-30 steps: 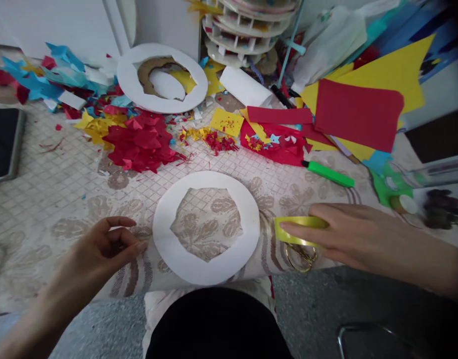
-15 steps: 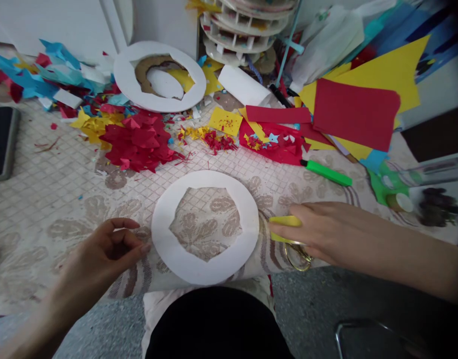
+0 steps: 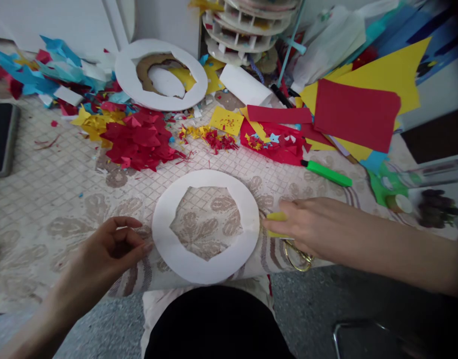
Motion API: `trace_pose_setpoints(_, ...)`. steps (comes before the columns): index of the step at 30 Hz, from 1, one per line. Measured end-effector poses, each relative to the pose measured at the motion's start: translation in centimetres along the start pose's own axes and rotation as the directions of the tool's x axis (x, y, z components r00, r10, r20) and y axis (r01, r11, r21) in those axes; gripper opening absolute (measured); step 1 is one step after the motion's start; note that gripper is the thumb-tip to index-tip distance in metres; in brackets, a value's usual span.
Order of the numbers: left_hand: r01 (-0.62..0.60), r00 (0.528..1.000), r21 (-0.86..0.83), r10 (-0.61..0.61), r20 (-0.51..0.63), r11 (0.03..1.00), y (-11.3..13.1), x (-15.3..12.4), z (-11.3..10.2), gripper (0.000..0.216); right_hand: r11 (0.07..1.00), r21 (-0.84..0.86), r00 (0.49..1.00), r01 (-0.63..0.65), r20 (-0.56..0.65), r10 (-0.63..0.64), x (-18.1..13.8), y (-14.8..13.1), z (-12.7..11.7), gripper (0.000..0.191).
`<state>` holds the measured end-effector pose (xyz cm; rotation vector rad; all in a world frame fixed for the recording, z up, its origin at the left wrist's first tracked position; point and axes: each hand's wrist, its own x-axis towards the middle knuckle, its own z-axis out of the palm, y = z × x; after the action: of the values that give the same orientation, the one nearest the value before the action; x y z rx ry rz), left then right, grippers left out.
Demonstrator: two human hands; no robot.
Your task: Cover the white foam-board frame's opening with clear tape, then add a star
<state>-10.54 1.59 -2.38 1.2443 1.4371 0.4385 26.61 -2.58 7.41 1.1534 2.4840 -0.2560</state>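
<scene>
A flat white paper ring (image 3: pixel 163 239) with a pointed, star-like cut-out lies on the cloth in front of me. My left hand (image 3: pixel 116 244) rests at its left edge, fingers loosely curved and apart, thumb tip close to the rim. To the right of the ring, my right hand (image 3: pixel 299 224) is palm down with its fingers on a small yellow paper piece (image 3: pixel 276 216); its fingertips come close to the ring's right edge. Scissors with gold-coloured handles (image 3: pixel 300 259) lie partly hidden beneath that hand.
Beyond the ring are piles of red paper stars (image 3: pixel 139 139), small cut scraps (image 3: pixel 219 139) and another white ring (image 3: pixel 124 75). A green marker (image 3: pixel 329 173) lies at the right, below red paper sheets (image 3: pixel 358 114). A phone (image 3: pixel 2 139) is at far left.
My right hand has shifted a little left towards the ring, covering more of the yellow paper. The left hand and the ring have stayed nearly still.
</scene>
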Motion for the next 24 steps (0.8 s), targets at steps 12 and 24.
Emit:
trace_pose_setpoints(12, -0.008, 0.999, -0.044, 0.010, 0.046, 0.999, 0.17, -0.38, -0.02, 0.037, 0.999, 0.036, 1.000, 0.021, -0.009, -0.020, 0.27, -0.05, 0.31, 0.039)
trace_pose_setpoints(24, -0.040, 0.998, -0.040, 0.042, 0.054, 0.998, 0.51, -0.42, 0.13, 0.037, 0.999, 0.019, 0.998, -0.032, 0.054, 0.031, 0.49, -0.67, -0.09, 0.042)
